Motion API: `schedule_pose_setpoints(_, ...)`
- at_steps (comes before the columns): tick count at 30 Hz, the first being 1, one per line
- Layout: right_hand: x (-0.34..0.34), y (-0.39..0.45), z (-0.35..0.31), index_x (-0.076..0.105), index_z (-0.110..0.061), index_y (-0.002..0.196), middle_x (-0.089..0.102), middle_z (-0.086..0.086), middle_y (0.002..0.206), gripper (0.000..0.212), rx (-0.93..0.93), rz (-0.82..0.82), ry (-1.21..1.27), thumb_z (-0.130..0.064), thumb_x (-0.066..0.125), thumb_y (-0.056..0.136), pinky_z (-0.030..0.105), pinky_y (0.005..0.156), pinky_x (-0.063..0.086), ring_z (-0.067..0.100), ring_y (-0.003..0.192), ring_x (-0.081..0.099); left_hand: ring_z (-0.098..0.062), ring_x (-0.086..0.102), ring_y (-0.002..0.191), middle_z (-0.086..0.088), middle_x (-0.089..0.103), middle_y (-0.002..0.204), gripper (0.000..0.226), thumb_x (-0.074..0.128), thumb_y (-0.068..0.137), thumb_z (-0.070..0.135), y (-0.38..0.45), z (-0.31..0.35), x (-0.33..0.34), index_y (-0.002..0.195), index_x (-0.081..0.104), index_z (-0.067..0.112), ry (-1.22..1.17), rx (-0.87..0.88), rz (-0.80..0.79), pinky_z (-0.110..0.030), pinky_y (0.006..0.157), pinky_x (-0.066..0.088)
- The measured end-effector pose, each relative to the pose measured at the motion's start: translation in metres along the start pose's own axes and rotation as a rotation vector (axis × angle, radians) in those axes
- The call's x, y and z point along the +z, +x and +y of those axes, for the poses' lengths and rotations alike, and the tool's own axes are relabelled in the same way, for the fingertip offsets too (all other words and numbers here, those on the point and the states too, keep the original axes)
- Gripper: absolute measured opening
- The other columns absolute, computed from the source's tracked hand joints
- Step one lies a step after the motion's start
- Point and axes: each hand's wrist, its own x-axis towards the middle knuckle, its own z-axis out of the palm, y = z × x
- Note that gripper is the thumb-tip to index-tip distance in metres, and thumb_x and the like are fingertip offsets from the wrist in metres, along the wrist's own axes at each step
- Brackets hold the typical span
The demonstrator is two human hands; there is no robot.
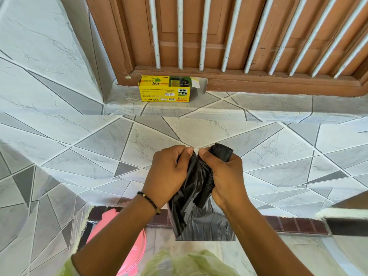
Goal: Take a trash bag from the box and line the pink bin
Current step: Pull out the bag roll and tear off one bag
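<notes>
I hold the black trash bag in front of me with both hands, above the tiled ledge. My left hand is closed on the bag's upper edge, thumb and fingertips pinching the plastic near the top, and a dark beaded bracelet sits on that wrist. My right hand is wrapped around a bunched, still rolled part of the bag, with its thumb pressed close to my left thumb, so the 2 hands nearly touch at the top. Below my hands the bag hangs loose, its creased lower end spread flat and square. The yellow box stands well beyond my hands on the upper tiled step, against the base of the brown wooden frame with its pale bars, and its right end flap is open. The pink bin is low on my left, partly hidden behind my left forearm, well apart from the box.
</notes>
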Motion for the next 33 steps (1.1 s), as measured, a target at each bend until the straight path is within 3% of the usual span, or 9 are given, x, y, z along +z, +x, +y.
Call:
schedule_pose_setpoints(5,0.001,0.0,0.001,0.065,-0.005,0.065,0.064,0.005,0.06,0.017,-0.026,0.034,-0.015,0.004,0.065,0.079,0.029,0.063,0.053,0.02,0.062,0.061,-0.01,0.038,0.052,-0.016,0.049,0.053,0.039,0.049,0.094,0.02,-0.001,0.003,-0.001,0.062,0.051,-0.001,0.004,0.0,0.011,-0.019,0.048,0.027)
schedule_pose_setpoints(11,-0.001,0.0,0.004,0.061,0.008,0.072,0.058,0.015,0.07,0.012,-0.077,0.056,-0.109,0.0,0.067,0.079,0.034,0.068,0.048,0.023,0.068,0.056,-0.009,0.035,0.051,-0.003,0.039,0.05,0.041,0.045,0.093,0.026,-0.005,0.004,0.0,0.059,0.045,0.002,-0.021,-0.028,0.041,-0.021,0.048,0.024)
schedule_pose_setpoints(15,-0.001,-0.001,0.006,0.064,-0.004,0.065,0.058,0.013,0.067,0.015,-0.083,0.049,-0.111,-0.002,0.067,0.08,0.037,0.07,0.049,0.023,0.067,0.056,-0.01,0.033,0.05,-0.013,0.04,0.053,0.044,0.046,0.095,0.024,-0.006,0.007,0.0,0.061,0.044,-0.005,-0.108,-0.111,0.072,-0.024,0.05,0.025)
schedule_pose_setpoints(18,-0.001,-0.003,0.006,0.064,-0.006,0.065,0.06,0.01,0.064,0.015,-0.078,0.035,-0.086,-0.001,0.067,0.08,0.034,0.069,0.05,0.022,0.067,0.058,-0.027,0.043,0.055,-0.027,0.052,0.063,0.044,0.047,0.095,0.027,-0.008,0.006,0.002,0.068,0.054,-0.007,-0.181,-0.126,0.094,-0.037,0.054,0.035)
schedule_pose_setpoints(20,-0.002,-0.003,0.005,0.065,-0.003,0.069,0.062,0.009,0.064,0.011,-0.063,0.014,-0.077,-0.001,0.067,0.079,0.032,0.068,0.052,0.023,0.066,0.06,-0.033,0.052,0.063,-0.026,0.058,0.068,0.04,0.047,0.095,0.028,-0.008,0.004,0.001,0.073,0.06,-0.003,-0.187,-0.113,0.099,-0.04,0.058,0.042)
schedule_pose_setpoints(22,-0.005,-0.001,0.001,0.065,-0.001,0.071,0.064,0.011,0.066,0.008,-0.032,-0.047,-0.098,-0.002,0.068,0.078,0.032,0.068,0.053,0.024,0.067,0.062,-0.031,0.052,0.063,-0.028,0.058,0.071,0.044,0.048,0.092,0.036,-0.007,0.002,-0.005,0.076,0.061,-0.002,-0.241,-0.128,0.008,-0.037,0.061,0.042)
schedule_pose_setpoints(25,-0.013,0.004,-0.012,0.065,0.009,0.083,0.065,0.018,0.077,0.018,0.103,-0.228,-0.135,-0.006,0.07,0.075,0.035,0.069,0.055,0.028,0.072,0.063,-0.02,0.056,0.07,-0.03,0.059,0.075,0.063,0.057,0.082,0.055,-0.001,-0.002,-0.018,0.082,0.06,-0.008,-0.388,-0.257,-0.325,-0.033,0.07,0.044)
schedule_pose_setpoints(28,-0.021,0.016,-0.031,0.059,0.016,0.102,0.064,0.027,0.098,0.04,0.307,-0.469,-0.234,-0.007,0.072,0.072,0.039,0.081,0.055,0.034,0.087,0.063,-0.014,0.059,0.068,-0.009,0.066,0.073,0.046,0.067,0.069,0.039,0.003,-0.003,-0.028,0.08,0.065,-0.005,-0.417,-0.305,-0.499,-0.022,0.063,0.047)
schedule_pose_setpoints(33,-0.037,0.03,-0.056,0.064,0.003,0.106,0.068,0.02,0.108,0.036,0.378,-0.652,-0.479,-0.001,0.066,0.07,0.04,0.091,0.052,0.03,0.097,0.066,-0.01,0.065,0.071,-0.003,0.072,0.077,0.029,0.067,0.072,0.026,0.007,-0.01,-0.039,0.086,0.07,0.001,-0.434,-0.308,-0.578,-0.018,0.064,0.052)
